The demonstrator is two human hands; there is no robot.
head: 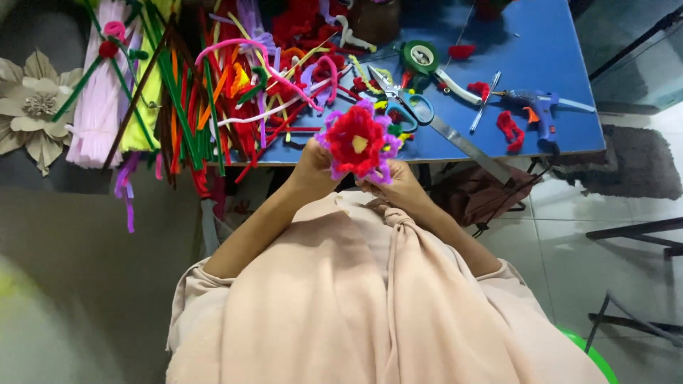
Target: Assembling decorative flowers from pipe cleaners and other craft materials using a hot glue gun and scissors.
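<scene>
Blue surface (541, 43) fills the top of the view, and just at its near edge both hands pinch a flower (358, 144) of red and purple pipe cleaners with a yellow centre. Left hand (313, 169) grips its left underside; right hand (402, 186) closes on the lower right, fingers curled. Both forearms rise from the lap. Beyond lie scissors (398, 96), tape (420, 57), a glue gun (537, 107) and heaped pipe cleaners (178, 92).

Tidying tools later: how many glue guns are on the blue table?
1: a blue glue gun near the right edge of the blue table. The pipe-cleaner pile could hide more.
</scene>
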